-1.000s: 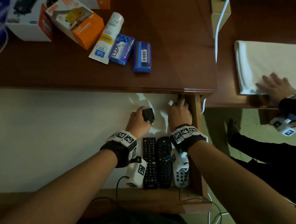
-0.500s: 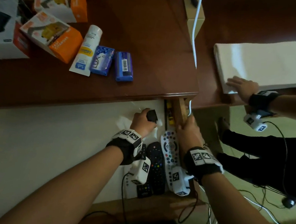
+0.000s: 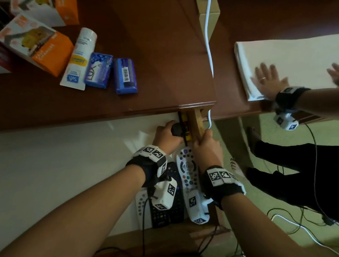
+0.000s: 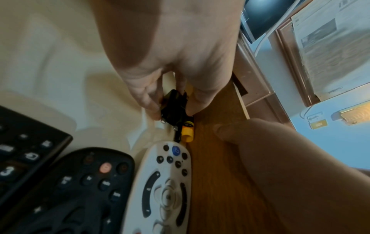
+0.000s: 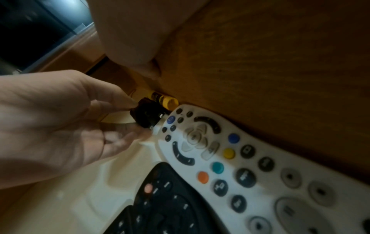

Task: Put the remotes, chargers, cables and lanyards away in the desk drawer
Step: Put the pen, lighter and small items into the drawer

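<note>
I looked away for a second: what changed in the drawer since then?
The right hand left the drawer's back corner and now grips the drawer's side wall, uncovering the white remote. The left hand still holds the black charger; the black remotes stayed put.

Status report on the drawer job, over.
Left hand pinching black charger in drawer. Right hand gripping drawer side. White remote close alongside.
</note>
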Demonstrator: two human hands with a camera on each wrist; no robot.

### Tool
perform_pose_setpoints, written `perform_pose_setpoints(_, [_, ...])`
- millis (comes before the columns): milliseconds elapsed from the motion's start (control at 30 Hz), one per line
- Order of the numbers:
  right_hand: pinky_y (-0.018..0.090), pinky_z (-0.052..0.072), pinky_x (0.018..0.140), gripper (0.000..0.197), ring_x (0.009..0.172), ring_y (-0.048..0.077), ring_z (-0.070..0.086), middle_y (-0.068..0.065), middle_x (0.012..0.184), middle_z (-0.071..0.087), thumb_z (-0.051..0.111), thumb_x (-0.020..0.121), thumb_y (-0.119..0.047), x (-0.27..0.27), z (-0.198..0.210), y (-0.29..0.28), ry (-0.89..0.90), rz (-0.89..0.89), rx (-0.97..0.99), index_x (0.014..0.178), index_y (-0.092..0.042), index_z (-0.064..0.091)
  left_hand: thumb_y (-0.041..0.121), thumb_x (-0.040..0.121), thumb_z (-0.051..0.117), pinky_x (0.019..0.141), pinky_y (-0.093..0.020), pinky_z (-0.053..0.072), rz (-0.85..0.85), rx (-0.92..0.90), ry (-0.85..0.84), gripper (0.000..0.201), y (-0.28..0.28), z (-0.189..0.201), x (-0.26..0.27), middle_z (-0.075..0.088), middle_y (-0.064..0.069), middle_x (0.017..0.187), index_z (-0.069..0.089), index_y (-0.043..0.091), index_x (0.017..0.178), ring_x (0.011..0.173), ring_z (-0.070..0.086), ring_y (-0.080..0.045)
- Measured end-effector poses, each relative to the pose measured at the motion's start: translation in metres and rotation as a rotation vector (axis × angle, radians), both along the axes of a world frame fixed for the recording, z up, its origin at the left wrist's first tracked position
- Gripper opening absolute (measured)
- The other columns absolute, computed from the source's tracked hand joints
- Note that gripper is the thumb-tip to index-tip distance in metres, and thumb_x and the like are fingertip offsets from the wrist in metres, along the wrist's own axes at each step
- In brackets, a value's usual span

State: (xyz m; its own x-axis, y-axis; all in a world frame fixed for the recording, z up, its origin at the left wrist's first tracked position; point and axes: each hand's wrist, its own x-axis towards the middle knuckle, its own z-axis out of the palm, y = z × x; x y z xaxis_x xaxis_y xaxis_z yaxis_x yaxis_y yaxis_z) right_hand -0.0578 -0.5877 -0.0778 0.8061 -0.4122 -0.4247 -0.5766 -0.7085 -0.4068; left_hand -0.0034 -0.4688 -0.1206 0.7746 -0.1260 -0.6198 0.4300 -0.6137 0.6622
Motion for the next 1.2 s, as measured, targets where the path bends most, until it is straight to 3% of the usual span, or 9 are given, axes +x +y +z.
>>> perform_pose_setpoints(133, [0.042,0.049,0.073,0.015,0.082,0.034,0.060,0.011,0.089,0.057,0.047,0.090,-0.022,-0.003,-0.002,0.001,-0.007,-0.004,0.007,0.099,-0.013,0.039,0.031,0.075,0.066,0.098,-0.036,0.046,-0.028,-0.006,0.001,0.074,0.006,0.015,-0.006,0.051,-0.011,0.133,0.038,0.022,0.143,0.120,0.053,-0.031])
perform_pose_setpoints(267, [0.047,0.040,0.087,0.047,0.109,0.037,0.044,0.018,0.122,0.043,0.058,0.079,-0.018,-0.010,0.000,0.013,-0.155,0.008,-0.235,0.122,-0.006,0.043,0.024,0.085,0.063,0.105,-0.038,0.040,-0.006,0.014,-0.024,0.065,0.042,0.034,-0.017,0.037,-0.010,0.146,0.037,0.020,0.145,0.128,0.045,-0.027])
perform_pose_setpoints(400, [0.051,0.033,0.091,0.054,0.114,0.035,0.034,0.022,0.130,0.040,0.063,0.067,-0.016,-0.008,0.018,0.048,-0.389,0.015,-0.285,0.118,-0.006,0.050,0.015,0.083,0.061,0.096,-0.031,0.046,0.072,-0.036,-0.210,0.038,0.096,0.060,-0.028,0.054,-0.002,0.127,0.061,0.021,0.121,0.102,0.058,-0.014])
perform_pose_setpoints(567, [0.050,0.039,0.089,0.049,0.110,0.041,0.043,0.021,0.122,0.047,0.056,0.070,-0.026,0.020,0.055,0.111,-0.522,0.195,-0.208,0.113,-0.004,0.052,0.005,0.081,0.061,0.085,-0.025,0.049,0.065,-0.075,-0.533,0.026,0.147,0.106,-0.008,0.059,0.003,0.109,0.068,0.020,0.100,0.087,0.059,-0.009])
perform_pose_setpoints(733, [0.049,0.041,0.092,0.053,0.118,0.039,0.040,0.014,0.137,0.039,0.061,0.076,-0.024,0.071,0.080,0.147,-0.448,0.293,-0.093,0.125,-0.011,0.046,0.010,0.079,0.062,0.102,-0.033,0.039,-0.078,0.123,-0.805,0.037,0.175,0.134,0.042,0.050,-0.007,0.126,0.062,0.013,0.116,0.118,0.048,-0.023])
perform_pose_setpoints(867, [0.053,0.035,0.101,0.066,0.134,0.037,0.029,0.007,0.156,0.018,0.059,0.086,-0.043,0.091,0.085,0.161,-0.370,0.401,-0.096,0.144,-0.027,0.032,0.023,0.083,0.059,0.107,-0.046,0.033,-0.322,0.499,-0.742,0.058,0.179,0.144,0.065,0.028,-0.004,0.150,0.041,0.016,0.138,0.136,0.028,-0.026])
perform_pose_setpoints(1000, [0.053,0.030,0.105,0.073,0.141,0.030,0.019,-0.003,0.160,0.006,0.056,0.087,-0.035,0.083,0.076,0.164,-0.248,0.518,-0.152,0.150,-0.033,0.018,0.029,0.089,0.051,0.114,-0.052,0.017,-0.516,0.625,-0.575,0.068,0.176,0.139,0.069,0.011,0.002,0.160,0.021,0.020,0.149,0.146,0.005,-0.023])
perform_pose_setpoints(1100, [0.051,0.030,0.106,0.072,0.142,0.026,0.020,-0.001,0.158,0.014,0.059,0.082,-0.023,0.069,0.068,0.165,-0.274,0.466,-0.175,0.146,-0.026,0.027,0.031,0.083,0.056,0.111,-0.048,0.021,-0.489,0.643,-0.650,0.068,0.176,0.133,0.062,0.027,0.001,0.154,0.029,0.021,0.145,0.141,0.022,-0.021])
perform_pose_setpoints(1200, [0.050,0.040,0.100,0.064,0.132,0.032,0.037,0.005,0.150,0.028,0.063,0.072,-0.014,0.062,0.059,0.162,-0.375,0.392,-0.133,0.132,-0.016,0.042,0.030,0.083,0.058,0.103,-0.045,0.027,-0.411,0.607,-0.768,0.067,0.176,0.124,0.048,0.040,0.000,0.141,0.031,0.025,0.144,0.129,0.035,-0.025])
